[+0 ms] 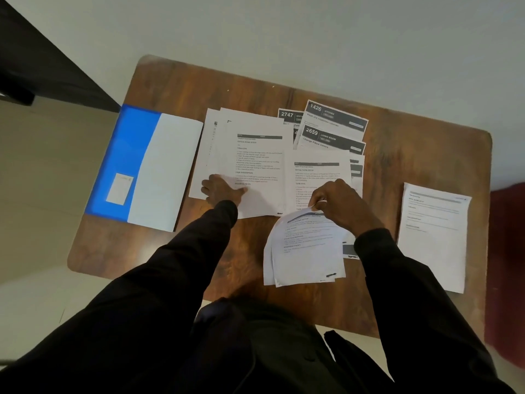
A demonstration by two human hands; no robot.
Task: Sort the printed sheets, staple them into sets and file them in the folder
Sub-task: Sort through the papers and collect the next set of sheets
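My left hand [223, 190] lies flat, fingers straight, on the pile [255, 155] in the middle of the surface [412, 143]. I judge this pins it while I sort. My right hand [338, 203] pinches the top edge of a few sheets [306, 248], which curl toward the near edge, probably awaiting a pile. The folder [127, 155] lies open at the left edge, ready for filing. Numbered cards [335, 120] fan along the far side, and one page [433, 237] sits apart by the right edge.

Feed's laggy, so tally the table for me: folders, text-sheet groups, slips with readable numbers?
Folder: 1
Text-sheet groups: 4 (left pile, middle pile, held sheets, right sheet)
Numbered slips: 3 (2747, 1426, 2659); more hidden
Total: 8
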